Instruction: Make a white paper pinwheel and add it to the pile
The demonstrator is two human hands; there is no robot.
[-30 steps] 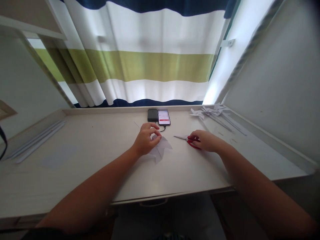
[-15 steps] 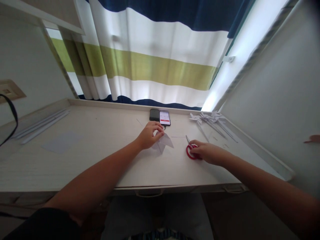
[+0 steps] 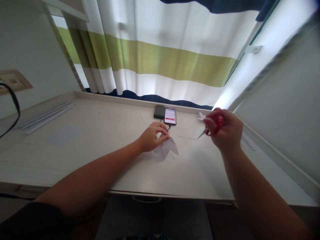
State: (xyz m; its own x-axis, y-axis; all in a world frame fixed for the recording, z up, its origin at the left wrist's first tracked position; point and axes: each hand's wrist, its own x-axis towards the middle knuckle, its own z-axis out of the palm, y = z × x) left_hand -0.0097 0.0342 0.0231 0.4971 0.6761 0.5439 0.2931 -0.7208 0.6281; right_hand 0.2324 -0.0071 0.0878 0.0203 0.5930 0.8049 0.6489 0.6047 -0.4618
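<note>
Clenched on the red scissors, the right hand has lifted them off the desk; the left hand still pins the folded paper.

Most of the worktop lies bare toward its near edge and left half. A phone and dark box block the far edge's middle; paper strips line the left edge.

Phone screen blurred; no legible text anywhere.
</note>
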